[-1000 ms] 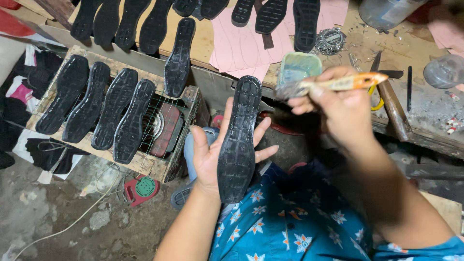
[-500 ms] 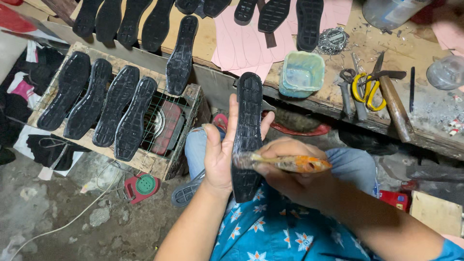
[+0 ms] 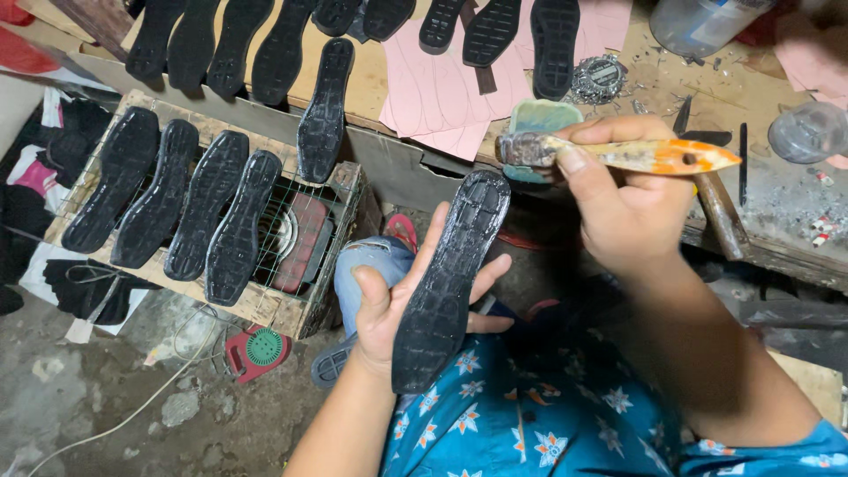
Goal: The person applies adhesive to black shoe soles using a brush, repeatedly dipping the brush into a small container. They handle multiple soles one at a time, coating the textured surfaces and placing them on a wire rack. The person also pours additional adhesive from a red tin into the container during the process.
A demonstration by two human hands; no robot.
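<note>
A long black rubber shoe sole (image 3: pixel 449 281) lies across the open palm of my left hand (image 3: pixel 389 305), its ridged face up and its toe pointing away from me. My right hand (image 3: pixel 623 199) grips a brush (image 3: pixel 609 152) with an orange-stained wooden handle. The brush's dark, glue-caked bristle end sits just above the far tip of the sole, close to a small green tub (image 3: pixel 541 119) at the bench edge.
Several black soles (image 3: pixel 181 203) rest on a wire-topped wooden crate (image 3: pixel 331 291) at left, more on the cardboard (image 3: pixel 371 62) and pink paper patterns (image 3: pixel 437 88) behind. The workbench (image 3: pixel 777 208) at right carries tools and a clear container (image 3: pixel 808 132). A red-green fan part (image 3: pixel 258 351) lies on the floor.
My right hand has lifted the brush from the middle of the sole up to its far tip. The sole in my left hand has tilted a little to the right.
</note>
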